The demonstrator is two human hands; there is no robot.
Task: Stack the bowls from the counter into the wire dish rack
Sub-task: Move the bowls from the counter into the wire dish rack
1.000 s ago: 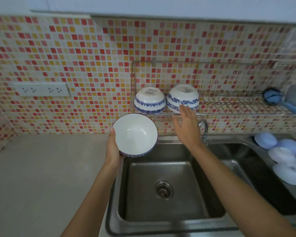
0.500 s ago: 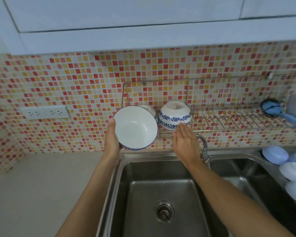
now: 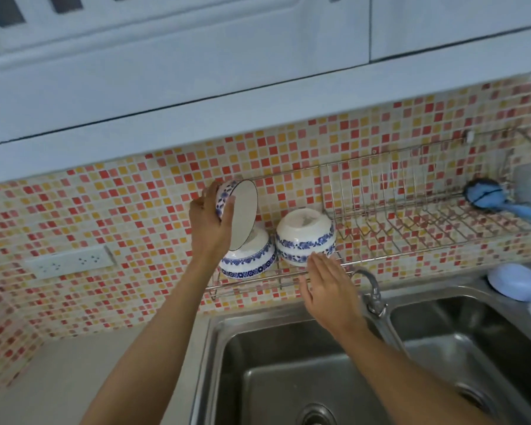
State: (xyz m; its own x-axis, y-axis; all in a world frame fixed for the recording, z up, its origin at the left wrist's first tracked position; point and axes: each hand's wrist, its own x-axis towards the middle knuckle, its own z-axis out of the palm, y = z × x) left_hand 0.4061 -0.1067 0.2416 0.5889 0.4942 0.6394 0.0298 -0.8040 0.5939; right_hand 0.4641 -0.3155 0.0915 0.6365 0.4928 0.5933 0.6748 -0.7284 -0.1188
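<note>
A: What's changed over the last second?

B: The left hand [image 3: 210, 222] has lifted the white porcelain bowl with the blue floral band [image 3: 238, 214] from sink height up to the wall-mounted wire dish rack [image 3: 411, 228]. The bowl faced the camera before; now it's tipped on edge, opening turned toward the right.

A: Grip?

B: Left hand closed around the bowl's outer wall and rim, thumb on the near side, fingers behind. Firm hold, by the look of it.

A: Where's the held bowl against what's already racked?

B: Directly above the upturned blue-and-white bowl at the rack's left end [image 3: 249, 256]. The held bowl's lower edge overlaps that bowl's base; touching or just clear, I can't tell. A second upturned blue-and-white bowl [image 3: 304, 236] sits just to the right of the left hand's load.

A: The other hand?

B: Right hand [image 3: 328, 286] open, fingers spread and flat, holding nothing. It has dropped back slightly and hovers just below that second bowl, at the rack's front rail, above the steel sink [image 3: 288, 363].

A: Meaning for the task?

B: Two bowls racked, a third arriving. My read: the bowl needs turning fully mouth-down to nest over the left one. No bowls visible on the grey counter [image 3: 59, 378] beside the left arm.
</note>
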